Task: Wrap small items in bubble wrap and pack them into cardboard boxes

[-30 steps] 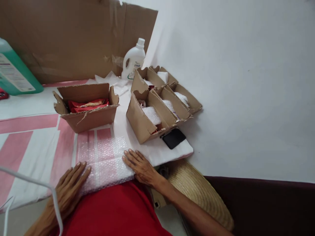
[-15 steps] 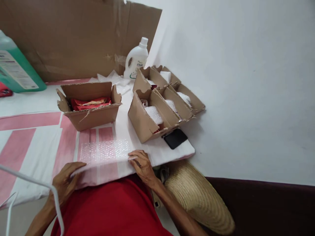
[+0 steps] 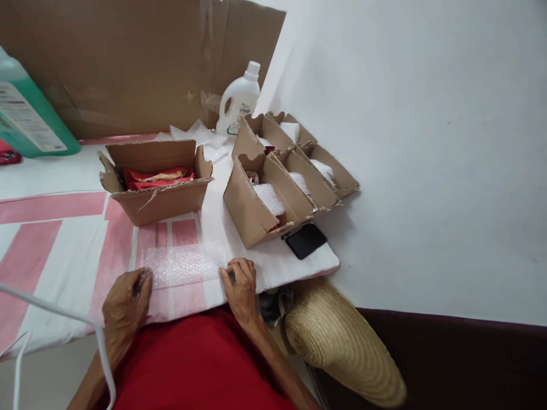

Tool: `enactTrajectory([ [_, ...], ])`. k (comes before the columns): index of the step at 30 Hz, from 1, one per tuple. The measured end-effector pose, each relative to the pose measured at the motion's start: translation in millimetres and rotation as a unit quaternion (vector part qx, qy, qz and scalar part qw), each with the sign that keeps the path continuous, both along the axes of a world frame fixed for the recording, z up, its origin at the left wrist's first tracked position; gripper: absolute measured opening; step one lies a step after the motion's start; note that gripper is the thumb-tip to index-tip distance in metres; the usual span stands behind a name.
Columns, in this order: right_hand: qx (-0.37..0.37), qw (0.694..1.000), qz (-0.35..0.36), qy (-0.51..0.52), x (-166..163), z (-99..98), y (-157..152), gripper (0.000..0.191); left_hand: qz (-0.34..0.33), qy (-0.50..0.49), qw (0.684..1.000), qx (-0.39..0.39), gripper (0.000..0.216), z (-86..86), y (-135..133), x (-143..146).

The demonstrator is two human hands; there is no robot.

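A folded sheet of clear bubble wrap (image 3: pixel 183 265) lies on the pink-and-white cloth near the table's front edge. My left hand (image 3: pixel 123 302) pinches its left end with fingers curled. My right hand (image 3: pixel 239 282) grips its right end the same way. Just beyond the wrap stands an open cardboard box (image 3: pixel 160 196) holding red packets (image 3: pixel 156 177). To the right sit several open cardboard boxes (image 3: pixel 260 199) with bubble-wrapped contents.
A black phone (image 3: pixel 304 240) lies by the right boxes. A white bottle (image 3: pixel 240 98), crumpled white paper and a green jug (image 3: pixel 25 114) stand at the back against a cardboard sheet. A straw hat (image 3: pixel 342 341) sits below the table edge. A white cord crosses bottom left.
My hands went from lying flat on the bubble wrap to pinching its ends. The wrap's near edge was lifted and folded over away from me, so the sheet is now narrower.
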State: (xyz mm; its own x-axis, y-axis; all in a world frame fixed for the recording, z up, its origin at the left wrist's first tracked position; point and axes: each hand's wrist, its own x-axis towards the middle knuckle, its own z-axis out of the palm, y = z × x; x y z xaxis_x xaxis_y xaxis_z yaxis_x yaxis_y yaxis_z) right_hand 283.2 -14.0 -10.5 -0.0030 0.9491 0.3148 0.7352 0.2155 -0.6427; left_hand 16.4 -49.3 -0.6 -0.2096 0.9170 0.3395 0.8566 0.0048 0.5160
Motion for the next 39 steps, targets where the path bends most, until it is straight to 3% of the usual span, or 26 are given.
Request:
enactTrajectory([
  [5,-0.008,0.999,-0.010,-0.033,-2.2,0.0,4.7,0.021,0.037,0.055,0.997,0.033,0.038,-4.5,1.8,3.3],
  [8,-0.012,0.999,-0.028,-0.044,-4.7,-1.1,6.5,0.021,0.058,0.063,0.996,0.040,0.044,0.6,2.3,6.9],
  [10,-0.010,0.998,-0.037,-0.046,-5.8,-2.6,7.7,0.022,0.051,0.098,0.990,0.084,0.045,6.0,1.0,12.0],
  [12,-0.007,0.998,-0.043,-0.049,-5.5,-4.3,9.2,0.022,-0.018,0.143,0.982,0.122,0.041,9.5,-1.7,18.9],
  [15,-0.001,0.998,-0.050,-0.044,-5.1,-3.8,10.4,0.022,-0.176,0.182,0.962,0.101,0.035,6.4,-6.8,28.6],
  [18,0.058,0.997,-0.050,-0.002,-13.1,3.7,7.7,0.003,-0.226,0.195,0.950,0.087,0.035,-4.9,-10.1,31.7],
  [21,0.149,0.987,0.054,-0.002,-31.3,11.7,0.6,0.024,-0.225,0.194,0.949,0.101,0.037,-15.0,-10.0,29.0],
  [23,0.163,0.970,0.177,-0.040,-41.0,11.1,-4.1,0.027,-0.227,0.193,0.948,0.110,0.037,-18.3,-9.0,27.1],
  [25,0.151,0.956,0.242,-0.072,-41.4,5.1,-6.9,0.022,-0.228,0.190,0.948,0.112,0.037,-19.6,-8.6,26.6],
  [29,0.144,0.973,0.157,-0.084,-17.8,-6.5,-6.4,0.018,-0.223,0.191,0.950,0.108,0.039,-18.8,-9.8,29.9],
  [32,0.149,0.977,0.128,-0.082,-10.2,-1.9,-4.0,0.017,-0.217,0.196,0.951,0.102,0.038,-15.6,-10.3,33.8],
  [37,0.125,0.950,0.280,-0.056,-43.7,7.2,-3.4,0.020,-0.209,0.201,0.952,0.096,0.032,-9.4,-8.0,38.4],
  [39,0.098,0.948,0.301,-0.021,-54.6,3.3,-3.4,0.028,-0.214,0.180,0.955,0.099,0.031,-9.0,-7.4,36.4],
])
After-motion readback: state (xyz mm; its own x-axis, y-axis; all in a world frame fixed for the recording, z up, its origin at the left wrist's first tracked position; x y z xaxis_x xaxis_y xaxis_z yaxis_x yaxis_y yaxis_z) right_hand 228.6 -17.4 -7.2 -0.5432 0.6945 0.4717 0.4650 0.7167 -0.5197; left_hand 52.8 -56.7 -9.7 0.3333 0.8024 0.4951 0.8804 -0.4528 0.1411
